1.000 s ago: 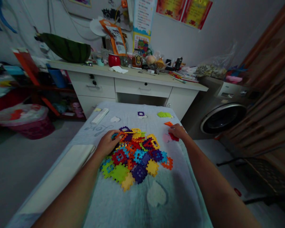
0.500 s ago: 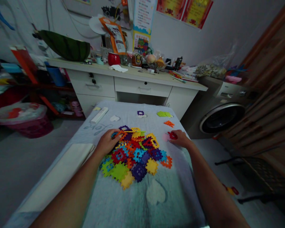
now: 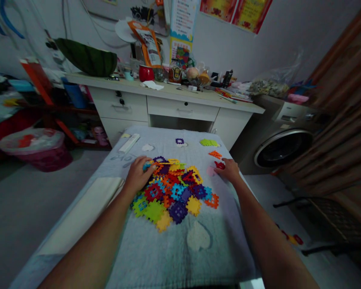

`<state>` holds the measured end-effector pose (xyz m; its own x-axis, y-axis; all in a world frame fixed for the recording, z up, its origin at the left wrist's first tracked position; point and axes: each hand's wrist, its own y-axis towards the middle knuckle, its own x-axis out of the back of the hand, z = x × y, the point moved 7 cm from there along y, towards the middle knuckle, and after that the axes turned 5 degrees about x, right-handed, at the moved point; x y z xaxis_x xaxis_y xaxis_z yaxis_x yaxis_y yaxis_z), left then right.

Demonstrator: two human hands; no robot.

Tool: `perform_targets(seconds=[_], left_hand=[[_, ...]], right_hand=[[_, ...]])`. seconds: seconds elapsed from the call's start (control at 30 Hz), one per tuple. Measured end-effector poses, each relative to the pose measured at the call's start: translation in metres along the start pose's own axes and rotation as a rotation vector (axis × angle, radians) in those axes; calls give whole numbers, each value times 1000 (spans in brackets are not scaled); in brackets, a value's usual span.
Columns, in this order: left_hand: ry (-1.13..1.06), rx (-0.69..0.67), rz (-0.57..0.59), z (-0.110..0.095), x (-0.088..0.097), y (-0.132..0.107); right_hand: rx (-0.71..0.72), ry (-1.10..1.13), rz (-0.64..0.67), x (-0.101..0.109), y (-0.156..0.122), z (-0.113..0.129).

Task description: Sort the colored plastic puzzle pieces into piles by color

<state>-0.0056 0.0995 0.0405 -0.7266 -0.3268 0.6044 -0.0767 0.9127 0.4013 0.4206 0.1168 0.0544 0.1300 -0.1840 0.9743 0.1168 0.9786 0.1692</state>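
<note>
A heap of toothed plastic building pieces (image 3: 171,188) in many colours lies mid-table. At its upper left edge my left hand (image 3: 139,175) has thumb and fingers closed about a blue piece (image 3: 147,165), partly hidden by them. Right of the heap, my right hand (image 3: 229,170) has thumb and forefinger around a small red piece (image 3: 219,165), low at the cloth. Just beyond it lies an orange triangular piece (image 3: 215,154). Farther back are a green piece or stack (image 3: 208,142) and a purple square frame (image 3: 179,141).
The table wears a pale blue cloth (image 3: 156,261) with heart prints. A white bar-shaped object (image 3: 129,143) rests at its far left. Behind stands a cluttered white desk (image 3: 183,108), with a washing machine (image 3: 246,140) to the right and a pink bin (image 3: 37,154) at left.
My right hand has moved slightly away from me with the red piece, which now looks flatter to the cloth. My left hand stays at the heap's edge. The view has shifted a little.
</note>
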Motion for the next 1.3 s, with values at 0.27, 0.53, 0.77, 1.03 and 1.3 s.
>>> perform_targets(seconds=[0.27, 0.53, 0.77, 1.03, 1.3], left_hand=[[76, -34, -16, -9, 8, -6], [9, -18, 91, 0, -5, -9], [-7, 9, 96, 1, -7, -8], [42, 42, 49, 6, -6, -8], [2, 41, 111, 4, -9, -8]], right_hand=[[510, 329, 170, 1, -55, 113], [458, 425, 180, -8, -62, 114], [349, 474, 87, 0, -50, 81], [250, 332, 183, 16, -47, 19], [153, 84, 253, 5, -66, -20]])
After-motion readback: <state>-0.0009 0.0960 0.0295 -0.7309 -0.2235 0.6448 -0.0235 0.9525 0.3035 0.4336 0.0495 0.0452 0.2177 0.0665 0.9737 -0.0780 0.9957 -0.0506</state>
